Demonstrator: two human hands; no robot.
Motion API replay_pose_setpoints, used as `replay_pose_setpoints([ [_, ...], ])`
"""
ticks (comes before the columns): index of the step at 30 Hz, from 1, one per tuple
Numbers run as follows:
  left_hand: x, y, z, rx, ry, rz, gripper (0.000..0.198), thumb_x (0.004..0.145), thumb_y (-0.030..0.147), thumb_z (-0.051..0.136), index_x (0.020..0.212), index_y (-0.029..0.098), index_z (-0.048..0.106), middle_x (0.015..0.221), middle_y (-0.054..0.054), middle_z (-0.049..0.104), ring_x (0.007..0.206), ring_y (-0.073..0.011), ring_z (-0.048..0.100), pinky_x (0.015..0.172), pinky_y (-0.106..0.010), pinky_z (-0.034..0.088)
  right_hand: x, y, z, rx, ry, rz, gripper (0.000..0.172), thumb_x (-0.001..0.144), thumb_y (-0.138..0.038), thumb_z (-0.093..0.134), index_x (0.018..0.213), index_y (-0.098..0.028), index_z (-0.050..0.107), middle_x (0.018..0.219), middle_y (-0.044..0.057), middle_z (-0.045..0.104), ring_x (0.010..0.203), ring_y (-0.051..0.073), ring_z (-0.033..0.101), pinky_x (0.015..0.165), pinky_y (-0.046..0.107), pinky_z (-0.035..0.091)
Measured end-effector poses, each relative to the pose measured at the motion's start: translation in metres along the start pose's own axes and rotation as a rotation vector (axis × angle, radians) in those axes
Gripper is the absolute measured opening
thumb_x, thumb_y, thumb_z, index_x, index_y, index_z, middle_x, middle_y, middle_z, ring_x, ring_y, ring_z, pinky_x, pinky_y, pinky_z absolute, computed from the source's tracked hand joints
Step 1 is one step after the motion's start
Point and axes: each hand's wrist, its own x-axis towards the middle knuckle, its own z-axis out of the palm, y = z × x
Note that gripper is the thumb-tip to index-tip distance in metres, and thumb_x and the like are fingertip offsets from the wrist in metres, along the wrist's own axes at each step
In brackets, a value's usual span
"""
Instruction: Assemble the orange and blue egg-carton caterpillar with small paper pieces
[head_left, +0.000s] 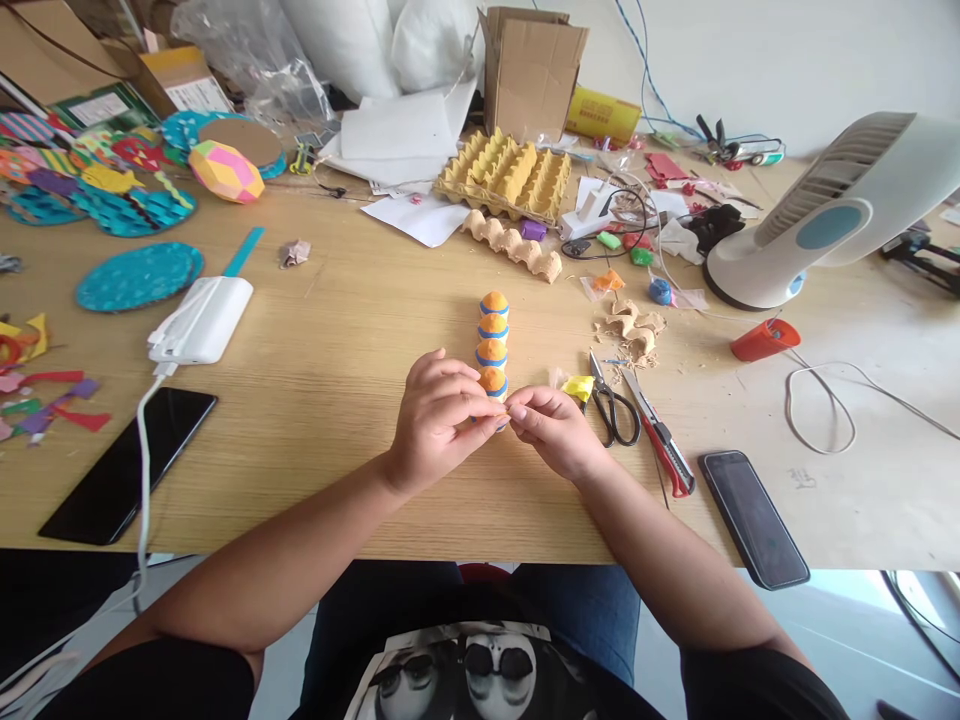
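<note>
A strip of egg-carton cups (493, 352) lies lengthwise in front of me, its domes orange on top with blue and white bands below. Over its near end, my left hand (448, 408) pinches thumb against fingers. My right hand (553, 428) meets it there, thumb and forefinger pressed together. A tiny orange bit may be between the fingertips, too small to name. Just right of my right hand are a yellow wrapped lump (578, 388), black-handled scissors (613, 405) and a red box cutter (664, 445).
Phones lie at left (129, 465) and right (754, 518), near a white power bank (202, 320) and a red cup (765, 340). A white fan (832, 200) stands at right. Behind are a yellow egg tray (502, 175), bare carton strips (514, 245) and blue painted discs (139, 277).
</note>
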Motion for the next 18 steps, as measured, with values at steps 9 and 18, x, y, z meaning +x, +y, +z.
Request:
replay_pose_setpoints([
  [9, -0.0033, -0.0018, 0.0019, 0.018, -0.021, 0.005, 0.016, 0.088, 0.033, 0.076, 0.103, 0.029, 0.073, 0.088, 0.002, 0.075, 0.094, -0.0173, 0.067, 0.112, -0.045, 0.04, 0.0003, -0.0007, -0.0005, 0.025, 0.011, 0.005, 0.03, 0.075, -0.043, 0.084, 0.076, -0.017, 0.069, 0.06, -0.005, 0.055, 0.051, 0.006, 0.035, 0.049, 0.023, 0.023],
  [18, -0.0042, -0.0036, 0.0023, 0.036, -0.014, 0.016, 0.01, 0.089, 0.029, 0.075, 0.099, 0.03, 0.074, 0.085, 0.003, 0.074, 0.094, -0.0164, 0.067, 0.112, -0.045, 0.039, -0.0001, -0.0006, 0.0003, 0.028, -0.004, 0.006, 0.031, 0.077, -0.045, 0.083, 0.077, -0.017, 0.068, 0.059, -0.005, 0.052, 0.051, 0.006, 0.034, 0.049, 0.024, 0.02],
])
